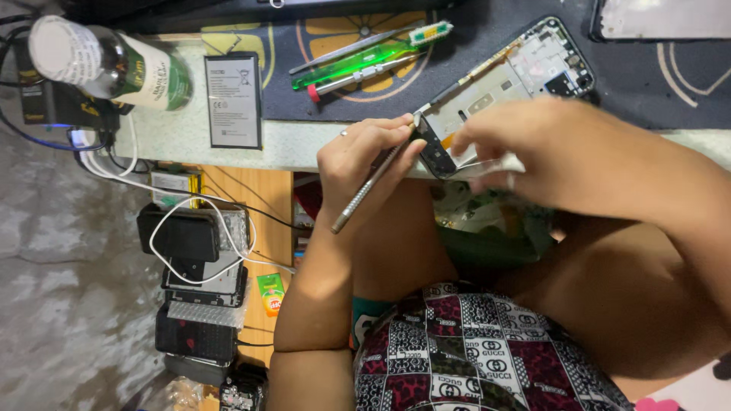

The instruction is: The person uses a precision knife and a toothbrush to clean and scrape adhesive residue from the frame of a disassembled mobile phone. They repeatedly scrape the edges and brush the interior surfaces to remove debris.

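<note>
Phone (502, 80): back cover off, pale inner frame and dark circuit parts bare, on the counter (198, 141).
Left hand (365, 156): grip closed on a metal tool (371, 185).
Right hand (548, 148): fingers pinch the phone's lower edge.

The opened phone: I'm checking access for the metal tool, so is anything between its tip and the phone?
Nothing visible. The left hand holds the metal tool with its tip at the opened phone; the right hand covers the phone's near end.

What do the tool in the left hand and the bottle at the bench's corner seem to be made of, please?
The tool looks like bare metal: a thin grey rod with a dull sheen and a textured grip. The bottle seems to be clear green glass or plastic, glossy under a paper label; which one is hard to tell.
</note>
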